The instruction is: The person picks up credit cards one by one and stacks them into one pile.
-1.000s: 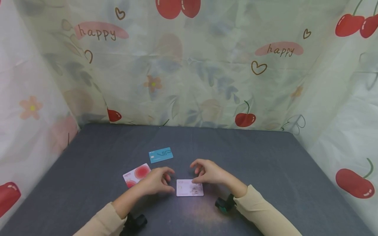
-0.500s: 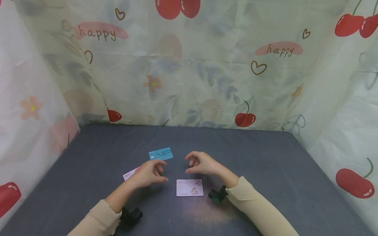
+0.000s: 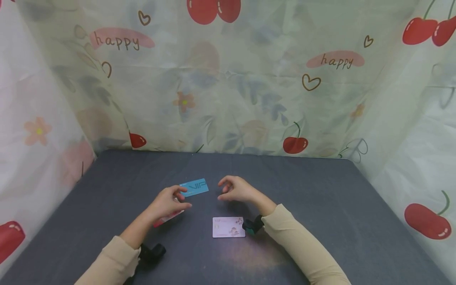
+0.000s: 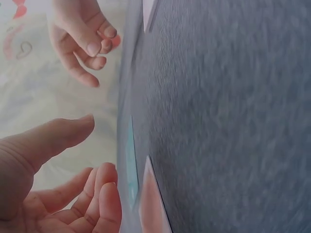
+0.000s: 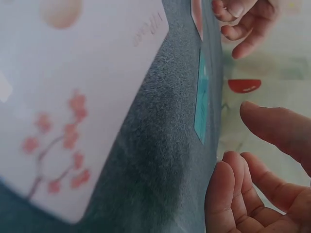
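Three plastic cards lie flat on the dark table. The pale pink VIP card (image 3: 228,227) is nearest the front, its printed blossoms large in the right wrist view. Behind it to the left is the blue VIP card (image 3: 196,187). My left hand (image 3: 169,202) hovers over the white-and-red card (image 3: 167,219), covering most of it, with fingertips overlapping the blue card's left end in the head view. Right of the blue card, my right hand (image 3: 238,189) hangs above the cloth. Both hands have loosely bent fingers, thumbs apart, and hold nothing.
A dark grey cloth (image 3: 303,221) covers the table. Printed curtains with cherries (image 3: 295,145) hang behind and along both sides. Each wrist carries a small black camera (image 3: 152,253), and the right one overlaps the pink card's right edge in the head view.
Both hands have moved toward the back and left, away from the pink card. My left hand now covers most of the white-and-red card. The cards stay where they were.
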`<state>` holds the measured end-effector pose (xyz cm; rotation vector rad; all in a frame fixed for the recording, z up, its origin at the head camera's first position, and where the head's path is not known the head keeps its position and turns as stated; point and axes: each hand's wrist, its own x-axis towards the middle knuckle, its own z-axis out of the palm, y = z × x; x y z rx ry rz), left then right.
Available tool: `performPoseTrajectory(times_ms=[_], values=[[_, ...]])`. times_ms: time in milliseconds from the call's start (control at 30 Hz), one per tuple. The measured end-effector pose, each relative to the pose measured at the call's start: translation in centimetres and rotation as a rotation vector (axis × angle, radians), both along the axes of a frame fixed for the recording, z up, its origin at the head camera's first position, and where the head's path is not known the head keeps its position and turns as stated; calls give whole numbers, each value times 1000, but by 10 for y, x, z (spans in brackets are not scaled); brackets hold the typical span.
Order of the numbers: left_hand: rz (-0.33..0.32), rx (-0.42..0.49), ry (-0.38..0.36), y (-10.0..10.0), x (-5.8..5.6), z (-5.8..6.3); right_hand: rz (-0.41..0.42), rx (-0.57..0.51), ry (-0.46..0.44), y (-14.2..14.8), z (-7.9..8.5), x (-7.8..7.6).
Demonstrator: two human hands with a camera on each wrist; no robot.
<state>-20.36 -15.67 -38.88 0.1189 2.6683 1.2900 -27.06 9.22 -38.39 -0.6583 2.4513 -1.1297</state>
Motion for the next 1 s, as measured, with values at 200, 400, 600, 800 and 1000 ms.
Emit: performPoseTrajectory(times_ms=[200, 400, 600, 800, 1000], values=[[55, 17, -23, -9, -10, -4, -36, 15, -21, -13, -1, -7], [94, 3, -44, -15, -17, -7, -65, 28, -51, -24, -1, -15], [105, -18, -31, -19, -23, -9, -88, 21, -72, -33, -5, -24], [93, -22, -34, -20, -30, -13, -105, 26, -70, -39, -9, -30], [99, -41, -73, -20, -36, -15, -110, 37, -81, -45, -13, -34]])
